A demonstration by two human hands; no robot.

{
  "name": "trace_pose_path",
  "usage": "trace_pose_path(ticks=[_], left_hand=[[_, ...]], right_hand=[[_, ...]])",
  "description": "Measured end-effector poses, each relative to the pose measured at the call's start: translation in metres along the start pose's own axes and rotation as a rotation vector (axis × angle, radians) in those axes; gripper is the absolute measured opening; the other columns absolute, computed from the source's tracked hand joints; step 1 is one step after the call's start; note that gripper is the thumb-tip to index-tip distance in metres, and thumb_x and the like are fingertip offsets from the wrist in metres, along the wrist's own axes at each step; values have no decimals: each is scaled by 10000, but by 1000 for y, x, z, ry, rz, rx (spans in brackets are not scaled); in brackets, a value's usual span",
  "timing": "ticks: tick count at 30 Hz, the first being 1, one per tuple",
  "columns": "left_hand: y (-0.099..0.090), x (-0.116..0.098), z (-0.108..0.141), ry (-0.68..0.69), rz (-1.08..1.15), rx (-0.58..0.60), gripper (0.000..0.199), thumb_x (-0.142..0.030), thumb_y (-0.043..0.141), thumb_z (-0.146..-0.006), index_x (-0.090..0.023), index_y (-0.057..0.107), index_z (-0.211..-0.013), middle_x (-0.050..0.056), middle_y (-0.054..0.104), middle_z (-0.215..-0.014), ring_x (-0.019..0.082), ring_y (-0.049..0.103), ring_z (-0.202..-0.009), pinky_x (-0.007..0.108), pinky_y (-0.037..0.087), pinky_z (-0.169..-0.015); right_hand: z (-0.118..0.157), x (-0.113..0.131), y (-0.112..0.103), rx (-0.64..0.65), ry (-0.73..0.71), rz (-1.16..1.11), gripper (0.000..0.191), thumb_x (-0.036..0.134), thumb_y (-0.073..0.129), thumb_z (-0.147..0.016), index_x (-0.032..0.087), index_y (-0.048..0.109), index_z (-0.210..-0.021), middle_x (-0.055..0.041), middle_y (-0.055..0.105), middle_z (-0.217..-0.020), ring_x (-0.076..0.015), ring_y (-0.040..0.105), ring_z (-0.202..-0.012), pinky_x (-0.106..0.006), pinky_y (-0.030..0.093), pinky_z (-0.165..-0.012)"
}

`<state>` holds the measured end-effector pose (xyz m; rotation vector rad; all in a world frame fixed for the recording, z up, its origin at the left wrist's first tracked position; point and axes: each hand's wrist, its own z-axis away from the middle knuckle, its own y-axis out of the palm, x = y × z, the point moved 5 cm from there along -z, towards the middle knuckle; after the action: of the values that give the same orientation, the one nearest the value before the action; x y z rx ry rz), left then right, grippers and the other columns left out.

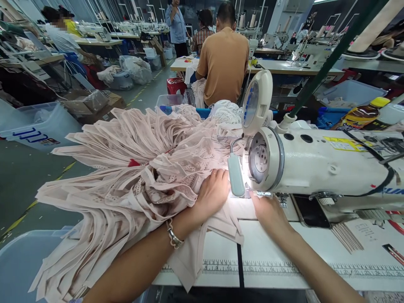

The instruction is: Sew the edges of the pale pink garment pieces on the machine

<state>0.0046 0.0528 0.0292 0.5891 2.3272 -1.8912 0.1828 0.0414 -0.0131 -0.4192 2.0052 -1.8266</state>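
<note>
We take the sewing machine point(315, 168) as our landmark. Our left hand point(213, 193) lies flat, fingers spread, pressing the pink fabric point(132, 168) on the table point(277, 252) just left of the machine's needle end, under its bright lamp. Our right hand point(268, 210) rests directly below that end, palm down; we cannot tell whether it pinches any cloth. The fabric heap fans out leftward, away from the machine, so the left hand is the nearer one to it.

2 hands point(212, 194), 1 sewing machine point(318, 162), 1 fabric pile point(132, 168).
</note>
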Motion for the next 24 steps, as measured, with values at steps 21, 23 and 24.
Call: trace_pose_path(ticks=[21, 23, 24], left_hand=[[-24, -12, 112, 518, 180, 260, 222, -13, 631, -815, -202, 548, -895, -17, 672, -961, 161, 606, -837, 266, 463, -765], [-19, -12, 100, 455, 40, 151, 240, -38, 644, -824, -182, 572, -1002, 34, 667, -1009, 214, 601, -905, 324, 468, -800], [-16, -12, 94, 454, -15, 108, 225, -47, 639, -836, -175, 581, -1012, 51, 662, -1020, 235, 594, -932, 347, 465, -809]], right_hand=[[46, 45, -26, -189, -391, -314, 320, 226, 537, -949, 122, 599, -1246, -117, 640, -1330, -242, 534, -1294, -463, 438, -1099], [48, 45, -26, -203, -355, -274, 370, 202, 524, -948, 112, 568, -1304, -116, 617, -1367, -246, 522, -1304, -454, 454, -1085], [50, 46, -26, -209, -351, -256, 386, 195, 516, -948, 108, 556, -1323, -117, 608, -1380, -247, 513, -1311, -451, 456, -1083]])
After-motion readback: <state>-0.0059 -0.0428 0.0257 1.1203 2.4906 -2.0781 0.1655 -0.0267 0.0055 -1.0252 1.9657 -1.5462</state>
